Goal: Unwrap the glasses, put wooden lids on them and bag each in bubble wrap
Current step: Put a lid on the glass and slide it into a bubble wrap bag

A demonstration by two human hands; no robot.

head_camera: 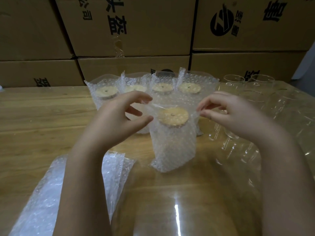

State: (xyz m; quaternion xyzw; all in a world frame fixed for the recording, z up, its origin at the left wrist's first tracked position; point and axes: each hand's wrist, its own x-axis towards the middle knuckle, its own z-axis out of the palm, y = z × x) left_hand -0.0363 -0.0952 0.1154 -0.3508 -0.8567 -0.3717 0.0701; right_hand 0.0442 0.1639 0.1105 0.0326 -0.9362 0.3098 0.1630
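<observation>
Nearest the camera, at lower left, a stack of flat bubble-wrap bags lies on the wooden table. Two bare forearms reach up from the bottom edge. At centre a bagged glass stands upright, its wooden lid showing at the bag's open mouth.

The hands are apart, one on each side of that mouth. The left hand pinches the left rim of film, and the right hand pinches the right rim.

Four finished bagged glasses stand in a row just behind, bare glasses crowd the right of the frame, and cardboard boxes fill the top.

The risks, as judged from this:
- Only thin film is gripped, so an uneven tug could tip the glass into its neighbours.
- The lid looks merely seated and could slide off.
- Hard pulling might tear the film.
</observation>
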